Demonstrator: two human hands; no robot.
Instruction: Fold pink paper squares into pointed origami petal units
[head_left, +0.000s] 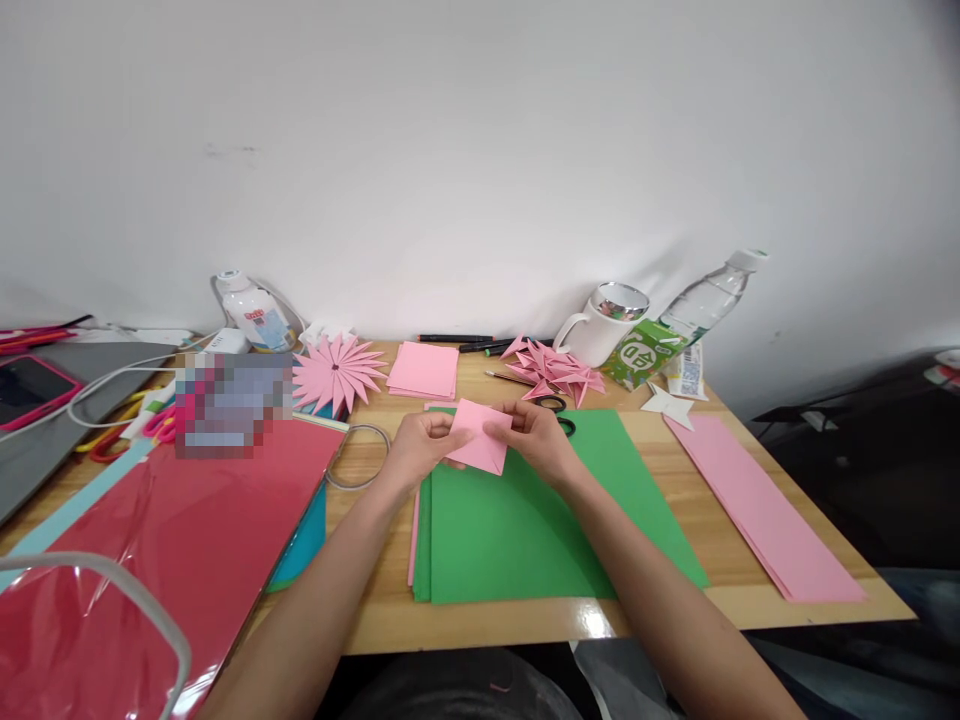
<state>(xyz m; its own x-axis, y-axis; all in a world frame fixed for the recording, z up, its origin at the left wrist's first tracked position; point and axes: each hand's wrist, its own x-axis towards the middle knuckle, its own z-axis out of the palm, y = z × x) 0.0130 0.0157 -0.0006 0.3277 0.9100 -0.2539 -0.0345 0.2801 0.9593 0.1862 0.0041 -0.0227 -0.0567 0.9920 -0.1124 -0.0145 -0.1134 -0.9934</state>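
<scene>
A small pink paper square (481, 440) with crease lines is held up between both hands over green paper sheets (555, 540). My left hand (421, 447) pinches its left edge, thumb on the near face. On the other side, my right hand (541, 437) grips the upper right edge between thumb and fingers. Behind the hands lies a stack of pink squares (424, 368). A pile of folded pink paper pieces (555, 370) sits to its right. Black-handled scissors (564, 425) lie partly hidden by my right hand.
A pink pleated paper rosette (337, 370) stands at the back left, near a white bottle (256, 312). At the back right are a white mug (600, 325), green box (639, 352) and clear bottle (709, 297). Pink strips (757, 500) lie right; red sheets (187, 540) cover the left.
</scene>
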